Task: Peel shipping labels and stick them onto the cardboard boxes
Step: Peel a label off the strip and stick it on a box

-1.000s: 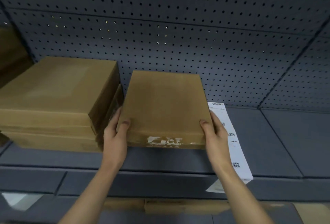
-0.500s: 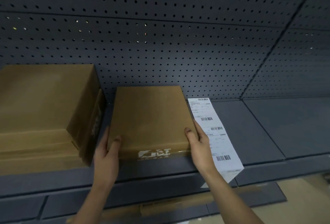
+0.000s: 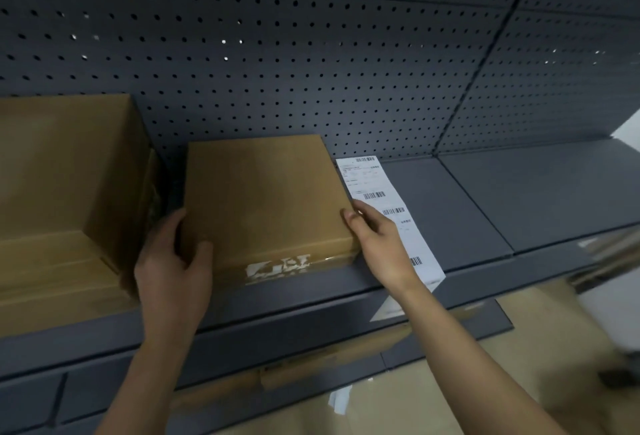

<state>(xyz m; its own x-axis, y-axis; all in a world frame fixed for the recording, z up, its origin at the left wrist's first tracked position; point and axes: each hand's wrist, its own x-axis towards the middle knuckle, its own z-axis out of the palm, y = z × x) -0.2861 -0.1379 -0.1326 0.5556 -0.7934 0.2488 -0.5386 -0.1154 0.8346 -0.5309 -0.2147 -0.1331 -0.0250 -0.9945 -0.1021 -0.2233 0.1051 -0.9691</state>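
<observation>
Where the left hand (image 3: pixel 172 270) grips, the cardboard box (image 3: pixel 263 206) is smooth.

A flat brown cardboard box (image 3: pixel 263 199) lies on a dark grey metal shelf (image 3: pixel 485 199) in front of a perforated grey back panel (image 3: pixel 311 70). The left hand (image 3: pixel 173 261) grips its near left corner and the right hand (image 3: pixel 377 244) holds its right edge. A long white strip of barcoded shipping labels (image 3: pixel 391 206) lies just beside it on the right, and a stack of larger brown cardboard boxes (image 3: pixel 62 174) stands to the left.

Dark grey pegboard wall (image 3: pixel 311 53) behind grey metal shelf (image 3: pixel 485 199).
</observation>
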